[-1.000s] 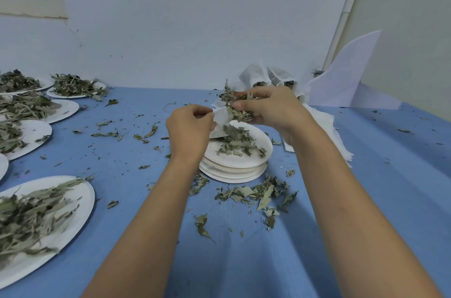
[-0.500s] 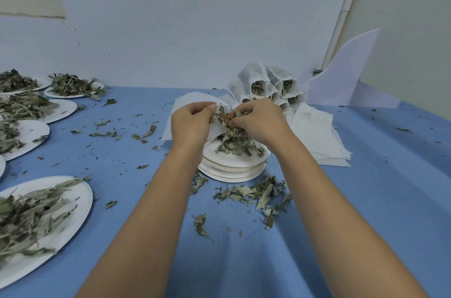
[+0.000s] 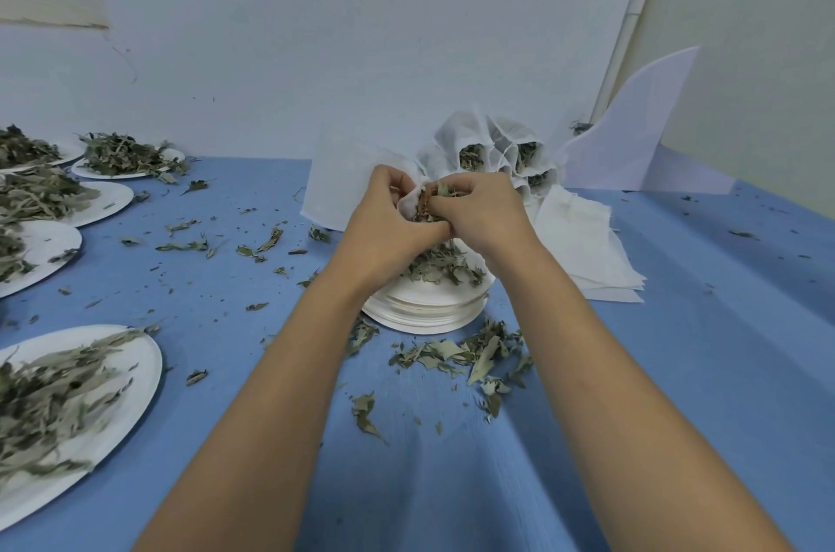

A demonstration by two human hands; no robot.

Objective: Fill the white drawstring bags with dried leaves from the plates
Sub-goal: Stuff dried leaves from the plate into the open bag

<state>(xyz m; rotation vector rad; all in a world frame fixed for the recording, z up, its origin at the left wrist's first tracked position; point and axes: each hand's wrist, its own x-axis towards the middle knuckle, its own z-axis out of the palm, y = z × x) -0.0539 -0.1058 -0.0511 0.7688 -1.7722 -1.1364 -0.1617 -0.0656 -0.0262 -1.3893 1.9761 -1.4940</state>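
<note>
Hands meet at centre, knuckles touching, above the stack of plates (image 3: 420, 312); left hand (image 3: 388, 226) curled round the rim of the white drawstring bag (image 3: 336, 190), holding its mouth open toward 3 o'clock; right hand (image 3: 483, 214) pinching a tuft of dried leaves (image 3: 427, 201) right at that mouth. Bag's long axis runs from the mouth out to 10 o'clock, body slack behind the left hand; so the feed should go right to left along that axis. Leaf pile (image 3: 436, 266) on the top plate lies at 6 o'clock, just below both hands; right hand looks nearer. Filled bags (image 3: 497, 153) at 1 o'clock; flat bags (image 3: 583, 244) at 3 o'clock; spilled leaves (image 3: 465, 352) on the table (image 3: 677, 370).
</note>
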